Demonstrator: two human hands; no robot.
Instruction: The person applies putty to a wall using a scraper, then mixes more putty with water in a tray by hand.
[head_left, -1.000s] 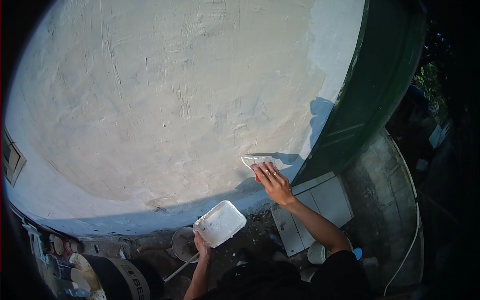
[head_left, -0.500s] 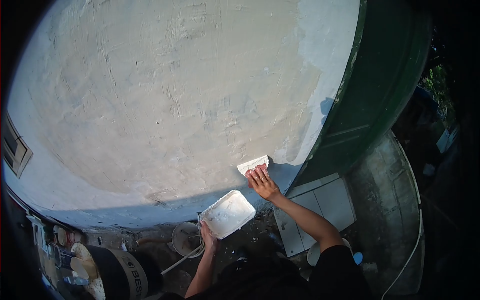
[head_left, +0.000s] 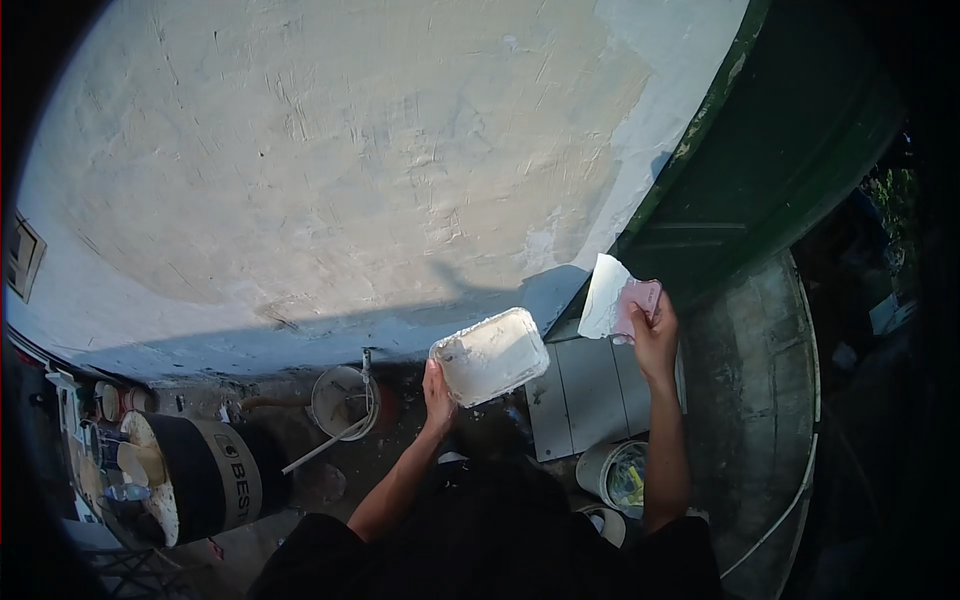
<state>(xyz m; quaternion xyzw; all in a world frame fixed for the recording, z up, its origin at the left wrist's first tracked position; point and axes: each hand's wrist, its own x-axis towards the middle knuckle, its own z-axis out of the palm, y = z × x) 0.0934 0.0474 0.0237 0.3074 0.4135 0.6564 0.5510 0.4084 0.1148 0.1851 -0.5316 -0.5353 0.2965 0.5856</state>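
Observation:
My left hand (head_left: 437, 398) grips the left edge of a shallow white tray (head_left: 492, 358), its inside smeared with white paste. To the right, my right hand (head_left: 654, 335) is closed on a scraper (head_left: 636, 298) with a pinkish-red grip part and a wide blade coated in white. The scraper is held up off the wall, right of the tray and in front of the green door's lower edge. The plastered wall (head_left: 360, 170) rises ahead, cream in the middle and white around its border, with a shadow along its base.
A dark green door (head_left: 720, 210) adjoins the wall on the right. Pale panels (head_left: 585, 395) and a bucket (head_left: 612, 475) stand below. Another bucket (head_left: 340, 400) with a hose is lower left, near a black "BEST" drum (head_left: 215, 475).
My right hand has lifted the scraper off the wall and moved it right and up. The tray in my left hand has moved up and right. The view has shifted slightly.

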